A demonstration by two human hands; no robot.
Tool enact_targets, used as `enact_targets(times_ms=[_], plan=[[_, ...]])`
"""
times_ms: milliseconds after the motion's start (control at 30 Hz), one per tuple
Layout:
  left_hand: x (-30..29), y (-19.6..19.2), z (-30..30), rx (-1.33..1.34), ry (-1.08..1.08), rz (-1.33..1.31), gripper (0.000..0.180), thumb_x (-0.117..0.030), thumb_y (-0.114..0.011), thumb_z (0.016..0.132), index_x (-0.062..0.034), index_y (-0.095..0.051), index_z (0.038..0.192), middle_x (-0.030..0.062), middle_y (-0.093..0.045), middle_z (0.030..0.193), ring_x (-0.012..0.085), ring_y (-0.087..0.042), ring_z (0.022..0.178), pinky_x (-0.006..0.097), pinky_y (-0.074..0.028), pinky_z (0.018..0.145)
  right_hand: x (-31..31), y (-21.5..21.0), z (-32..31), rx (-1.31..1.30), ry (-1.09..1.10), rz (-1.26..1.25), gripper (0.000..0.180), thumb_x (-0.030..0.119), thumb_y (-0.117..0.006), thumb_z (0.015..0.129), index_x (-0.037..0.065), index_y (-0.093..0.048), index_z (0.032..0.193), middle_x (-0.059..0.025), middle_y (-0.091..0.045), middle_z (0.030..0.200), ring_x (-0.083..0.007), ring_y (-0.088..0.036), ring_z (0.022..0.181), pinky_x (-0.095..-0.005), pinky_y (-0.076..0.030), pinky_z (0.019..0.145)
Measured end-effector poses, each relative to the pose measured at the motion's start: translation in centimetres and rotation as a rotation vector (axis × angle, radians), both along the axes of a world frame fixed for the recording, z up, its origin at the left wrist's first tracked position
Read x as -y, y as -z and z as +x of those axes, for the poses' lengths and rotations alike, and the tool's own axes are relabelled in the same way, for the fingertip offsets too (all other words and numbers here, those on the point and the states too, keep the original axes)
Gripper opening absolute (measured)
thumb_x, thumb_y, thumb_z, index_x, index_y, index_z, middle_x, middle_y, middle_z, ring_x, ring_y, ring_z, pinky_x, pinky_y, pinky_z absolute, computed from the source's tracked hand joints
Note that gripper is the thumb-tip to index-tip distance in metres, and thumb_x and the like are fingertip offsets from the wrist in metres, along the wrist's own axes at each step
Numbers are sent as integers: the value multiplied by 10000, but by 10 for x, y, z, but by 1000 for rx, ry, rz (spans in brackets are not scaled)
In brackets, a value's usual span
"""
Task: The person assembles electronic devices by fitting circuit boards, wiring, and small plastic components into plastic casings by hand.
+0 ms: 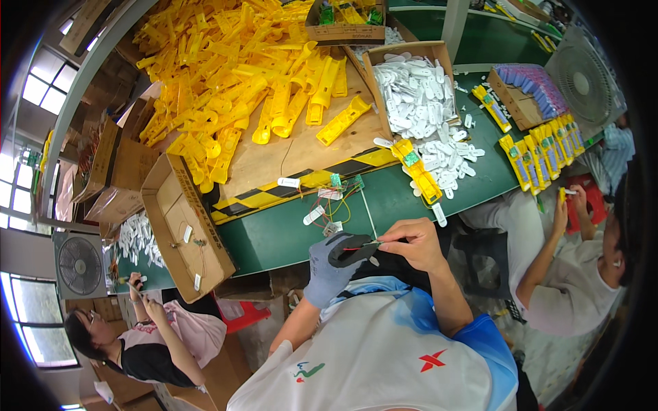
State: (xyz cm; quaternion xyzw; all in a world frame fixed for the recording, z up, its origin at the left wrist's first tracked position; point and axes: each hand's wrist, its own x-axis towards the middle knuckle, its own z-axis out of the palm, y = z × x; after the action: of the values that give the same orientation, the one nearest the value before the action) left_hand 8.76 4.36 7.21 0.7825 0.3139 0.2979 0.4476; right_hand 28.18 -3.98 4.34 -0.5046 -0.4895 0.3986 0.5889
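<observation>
My left hand [332,266], in a grey glove with black fingers, is closed at the near edge of the green bench. A thin red wire [351,248] shows against its fingers, leading to a small part too tiny to name. My bare right hand [417,244] pinches at the same spot; its fingertips hide what they grip. Just beyond lie small green circuit boards [336,180] with red and yellow wires, and white plastic pieces [314,215]. A pale straight strip [368,212] runs from another board [358,181] toward my hands.
Yellow plastic housings [226,89] are heaped at the far left behind a striped edge [301,183]. White pieces fill a carton [411,89] and spill beside a yellow housing [416,168] with a green board. An open carton [185,226] stands left. People sit on both sides.
</observation>
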Motion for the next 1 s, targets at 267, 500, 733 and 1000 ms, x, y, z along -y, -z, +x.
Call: enact_targets(times_ms=[267,500,733,1000], plan=[[-139,14,58,-233,84,245,468,-198,-773,774,-50,-622,1191,167,-635,1123,314,-625,978,394,-506,856,24,-3,19,228,208,289,168,-40,-787,709,13,-746,863,-98,-707,765,-184,-670,638,-258,-504,570],[-248,68,156,-673,-105,592,591,-350,-769,740,-44,-559,1200,186,-627,1152,346,-603,1076,440,-490,897,37,-17,16,491,173,392,161,29,-811,708,59,-750,854,-71,-708,774,-197,-682,631,-266,-526,535],[-198,56,115,20,-95,-16,628,-123,-752,760,-13,-465,1308,143,-641,1080,307,-636,944,386,-524,806,49,-20,17,488,8,269,136,45,-769,775,30,-749,908,-76,-705,839,-204,-686,722,-286,-554,631],[-21,70,10,619,-132,-932,644,45,-643,822,-93,-401,1403,116,-596,1226,229,-629,1046,344,-552,849,31,-52,-1,320,-302,106,97,80,-775,786,45,-752,874,-69,-721,842,-196,-687,753,-291,-546,681]])
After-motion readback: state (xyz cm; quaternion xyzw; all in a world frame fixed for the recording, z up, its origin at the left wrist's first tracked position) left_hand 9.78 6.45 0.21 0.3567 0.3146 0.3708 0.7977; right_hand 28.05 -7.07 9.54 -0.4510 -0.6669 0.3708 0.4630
